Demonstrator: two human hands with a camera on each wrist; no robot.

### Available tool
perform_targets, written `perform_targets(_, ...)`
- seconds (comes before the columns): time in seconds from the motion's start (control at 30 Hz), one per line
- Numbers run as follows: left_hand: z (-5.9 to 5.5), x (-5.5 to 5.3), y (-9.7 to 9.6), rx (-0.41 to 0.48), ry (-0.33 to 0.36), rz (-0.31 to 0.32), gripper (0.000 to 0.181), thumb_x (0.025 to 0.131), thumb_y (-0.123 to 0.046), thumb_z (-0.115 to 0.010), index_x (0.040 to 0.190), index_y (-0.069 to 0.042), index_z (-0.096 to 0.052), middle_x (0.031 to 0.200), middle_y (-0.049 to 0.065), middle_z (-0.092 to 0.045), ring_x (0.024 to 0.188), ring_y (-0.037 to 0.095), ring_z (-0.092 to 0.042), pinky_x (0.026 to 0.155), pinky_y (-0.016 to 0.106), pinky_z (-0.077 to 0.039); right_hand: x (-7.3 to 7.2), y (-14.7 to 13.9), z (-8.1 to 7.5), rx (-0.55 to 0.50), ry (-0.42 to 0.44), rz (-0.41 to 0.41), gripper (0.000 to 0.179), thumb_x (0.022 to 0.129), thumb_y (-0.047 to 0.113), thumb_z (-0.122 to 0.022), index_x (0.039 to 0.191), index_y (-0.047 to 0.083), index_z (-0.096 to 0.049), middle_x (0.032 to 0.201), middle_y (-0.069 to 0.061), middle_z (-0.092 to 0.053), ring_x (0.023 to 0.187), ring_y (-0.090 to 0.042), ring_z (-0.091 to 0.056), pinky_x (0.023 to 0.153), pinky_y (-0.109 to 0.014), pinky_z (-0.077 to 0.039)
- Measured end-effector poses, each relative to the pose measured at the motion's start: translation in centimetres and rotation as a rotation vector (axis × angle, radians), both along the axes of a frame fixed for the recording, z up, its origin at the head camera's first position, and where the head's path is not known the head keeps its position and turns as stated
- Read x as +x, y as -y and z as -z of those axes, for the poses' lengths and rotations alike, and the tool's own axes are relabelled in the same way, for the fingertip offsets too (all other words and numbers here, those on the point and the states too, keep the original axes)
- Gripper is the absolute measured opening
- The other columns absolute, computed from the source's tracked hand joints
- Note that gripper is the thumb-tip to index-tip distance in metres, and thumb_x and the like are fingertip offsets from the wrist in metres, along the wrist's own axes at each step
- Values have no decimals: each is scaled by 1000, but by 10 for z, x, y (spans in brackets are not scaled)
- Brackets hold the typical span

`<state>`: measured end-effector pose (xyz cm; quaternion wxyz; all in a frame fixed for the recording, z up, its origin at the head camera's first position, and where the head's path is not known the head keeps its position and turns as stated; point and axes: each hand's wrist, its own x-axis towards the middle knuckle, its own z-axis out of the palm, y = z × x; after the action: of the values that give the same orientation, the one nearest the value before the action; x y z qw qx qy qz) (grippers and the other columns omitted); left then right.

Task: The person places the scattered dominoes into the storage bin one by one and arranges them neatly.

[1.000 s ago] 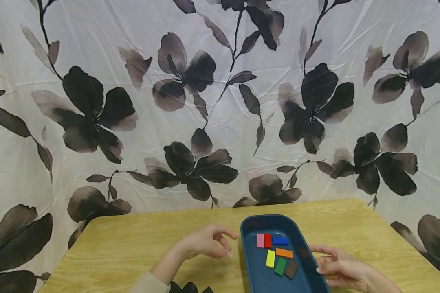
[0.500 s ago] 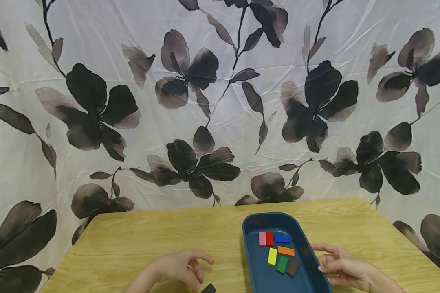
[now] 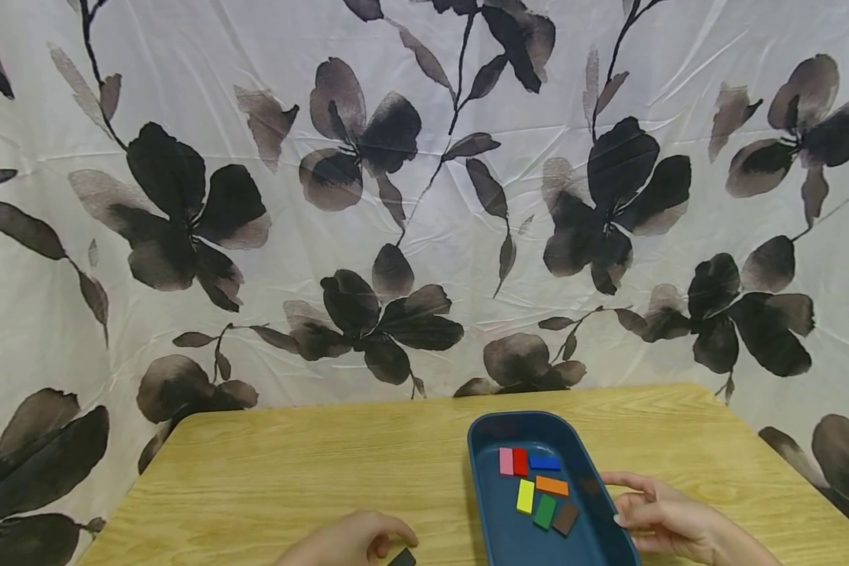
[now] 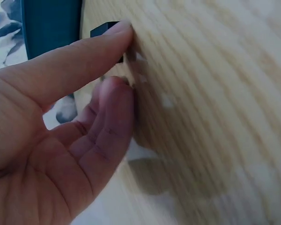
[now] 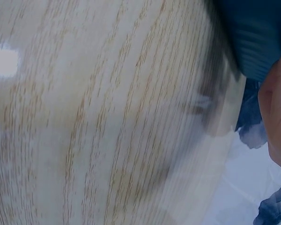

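Note:
At the bottom of the head view my left hand (image 3: 350, 541) reaches over a small black block (image 3: 402, 558) lying on the table, left of the tray. In the left wrist view the thumb (image 4: 84, 61) lies against this black block (image 4: 103, 29); the other fingers curl below, and the index finger is largely hidden. It seems pinched between thumb and index finger. My right hand (image 3: 668, 519) rests with loosely bent fingers against the outer right side of a dark blue tray (image 3: 483, 503). Inside the tray lie pink, red, blue, orange, yellow, green (image 3: 545, 511) and brown blocks.
The tray stands on a light wooden table (image 3: 290, 456), right of its middle. Behind the table hangs a white curtain (image 3: 467, 236) with dark flowers. In the right wrist view the tabletop (image 5: 93, 117) runs along the tray's side.
My left hand has drawn back from beside the tray, down and to the left, then come onto the black block. The right hand stays at the tray. The tray's blocks have not moved.

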<state>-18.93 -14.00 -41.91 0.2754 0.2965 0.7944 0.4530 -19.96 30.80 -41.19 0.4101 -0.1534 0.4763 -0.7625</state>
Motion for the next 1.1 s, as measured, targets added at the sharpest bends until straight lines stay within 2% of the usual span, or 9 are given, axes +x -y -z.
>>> perform_targets(0.07, 1, 0, -1, -18, -23, -4, 29, 82, -19, -71, 109, -9, -66, 77, -5, -47, 68, 7, -44, 60, 21, -36, 0, 0, 0, -3, -1, -1, 44, 94, -6, -39, 136, 8, -37, 103, -5, -61, 100, -18, -61, 91, -37, -46)
perform_targets(0.17, 3, -1, -1, -18, 10, -19, 28, 81, -19, -73, 107, -12, -68, 80, -4, -50, 74, 9, -48, 63, 23, -38, 0, 0, 1, -5, -2, -3, 44, 94, -6, -38, 136, 8, -38, 102, -5, -61, 100, -18, -61, 91, -37, -47)
perform_targets(0.27, 6, -3, 1, 23, 34, -22, 25, 81, -13, -72, 105, -8, -66, 78, -3, -50, 70, 8, -46, 61, 21, -38, 0, 0, 1, 6, -6, 1, 44, 94, -6, -39, 135, 8, -38, 102, -5, -62, 99, -18, -61, 90, -36, -47)
perform_targets(0.33, 7, -3, 1, 45, 70, -57, 24, 80, -7, -71, 104, -6, -65, 77, -1, -49, 67, 10, -45, 60, 22, -38, 0, 0, 0, 17, -8, 5, 44, 93, -5, -39, 135, 8, -38, 101, -4, -62, 98, -17, -62, 89, -36, -48)
perform_targets(0.4, 6, -3, 1, 41, 50, -85, 24, 80, -3, -70, 102, -6, -64, 75, 0, -50, 64, 10, -45, 59, 21, -38, 0, 0, -1, 28, -9, 11, 44, 93, -5, -40, 135, 8, -37, 100, -4, -62, 97, -17, -62, 88, -35, -48)
perform_targets(0.5, 1, 0, 0, 43, 82, -131, 28, 77, 3, -69, 102, -6, -64, 76, 3, -53, 65, 14, -48, 60, 23, -41, 0, 1, -3, 37, -8, 17, 44, 93, -4, -41, 136, 7, -37, 99, -3, -62, 96, -16, -62, 88, -35, -48)
perform_targets(0.6, -5, -2, 0, 41, 49, -123, 33, 74, 9, -68, 103, -6, -63, 76, 4, -56, 64, 13, -50, 59, 21, -43, 0, 1, -3, 40, -8, 20, 44, 93, -4, -41, 135, 7, -37, 99, -3, -62, 95, -15, -62, 88, -35, -48)
perform_targets(0.83, -19, -10, -4, 7, 16, -197, 44, 66, 10, -75, 104, -7, -62, 78, 7, -56, 68, 19, -52, 59, 25, -45, 1, 1, -2, 28, -6, 19, 43, 93, -5, -41, 134, 7, -39, 101, -4, -62, 97, -17, -62, 90, -36, -47)
perform_targets(1.1, -38, -16, -14, 28, -17, -165, 45, 65, 7, -76, 105, -9, -63, 78, 6, -57, 64, 17, -55, 59, 23, -46, 1, 1, -2, 28, -4, 23, 42, 92, -5, -42, 131, 10, -42, 99, -2, -62, 94, -15, -62, 88, -34, -48)
